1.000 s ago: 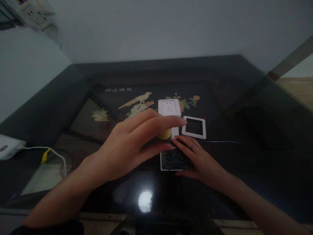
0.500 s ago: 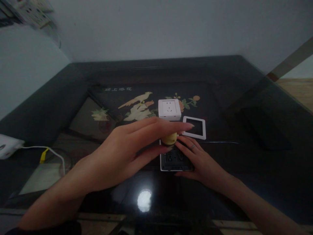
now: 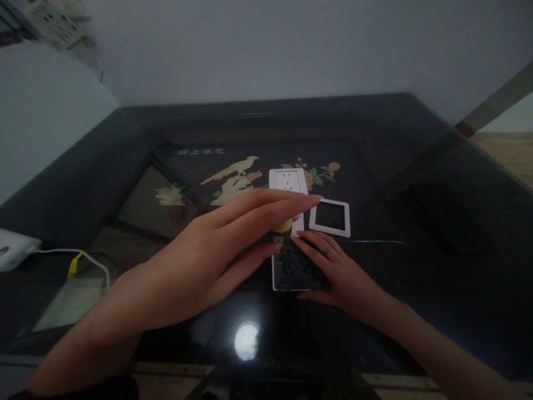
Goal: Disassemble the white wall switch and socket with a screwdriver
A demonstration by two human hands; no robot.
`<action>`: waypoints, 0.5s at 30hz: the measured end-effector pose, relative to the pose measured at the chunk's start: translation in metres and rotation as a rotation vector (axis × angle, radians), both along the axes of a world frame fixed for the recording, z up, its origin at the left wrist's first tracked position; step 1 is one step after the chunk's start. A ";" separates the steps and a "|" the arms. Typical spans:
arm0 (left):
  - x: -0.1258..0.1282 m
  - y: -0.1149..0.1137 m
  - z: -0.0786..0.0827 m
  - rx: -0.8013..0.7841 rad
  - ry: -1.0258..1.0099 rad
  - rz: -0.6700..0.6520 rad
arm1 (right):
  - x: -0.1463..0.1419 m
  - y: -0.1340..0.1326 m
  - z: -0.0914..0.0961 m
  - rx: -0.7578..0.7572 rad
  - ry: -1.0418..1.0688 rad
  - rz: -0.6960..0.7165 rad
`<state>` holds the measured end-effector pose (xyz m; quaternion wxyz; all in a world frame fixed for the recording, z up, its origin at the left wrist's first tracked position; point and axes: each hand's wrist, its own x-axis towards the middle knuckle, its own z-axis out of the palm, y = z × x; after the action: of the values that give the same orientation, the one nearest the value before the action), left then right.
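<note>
Left grip (image 3: 212, 253) pinched round a half-hidden yellow handle (image 3: 282, 226), right grip (image 3: 343, 271) round a part-covered black panel (image 3: 292, 274)

Panel (image 3: 297, 275) sits toward the bench (image 3: 375, 328)'s front edge, socket (image 3: 287, 179) behind it, frame (image 3: 330, 230) right of socket, cabled box (image 3: 17, 249) near the left edge.

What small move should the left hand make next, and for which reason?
Perhaps the left hand should close more securely around the round yellow-topped tool: its fingers look loosely spread, and the tool's lower end is hard to see over the black square panel with white edges. The right hand already steadies that panel.
</note>
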<state>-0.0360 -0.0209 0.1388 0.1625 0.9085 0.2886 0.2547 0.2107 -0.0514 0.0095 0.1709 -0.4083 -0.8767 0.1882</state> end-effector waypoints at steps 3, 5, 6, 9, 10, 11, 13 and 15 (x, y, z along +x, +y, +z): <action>0.001 0.001 -0.004 0.070 -0.013 0.007 | 0.000 0.000 -0.001 0.006 -0.003 0.001; 0.005 0.002 -0.009 0.142 -0.050 0.008 | 0.000 0.000 -0.001 0.013 -0.001 0.004; 0.007 0.002 -0.011 0.172 -0.068 0.007 | 0.000 0.000 -0.001 0.017 0.001 0.004; 0.010 0.001 -0.012 0.190 -0.094 0.005 | 0.001 0.000 -0.002 0.024 0.005 0.005; 0.009 0.000 -0.011 0.161 -0.085 0.002 | 0.001 0.000 -0.002 0.025 0.005 0.007; 0.008 -0.001 -0.008 0.116 -0.067 -0.005 | 0.001 0.000 -0.002 0.025 0.007 0.010; 0.004 -0.003 -0.002 0.011 -0.021 -0.034 | 0.001 0.000 -0.002 0.025 0.010 0.014; 0.000 -0.004 0.002 -0.055 0.021 -0.067 | 0.001 0.000 -0.003 0.030 0.006 0.008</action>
<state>-0.0356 -0.0245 0.1409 0.1927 0.9154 0.2669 0.2315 0.2114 -0.0514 0.0066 0.1791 -0.4016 -0.8806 0.1768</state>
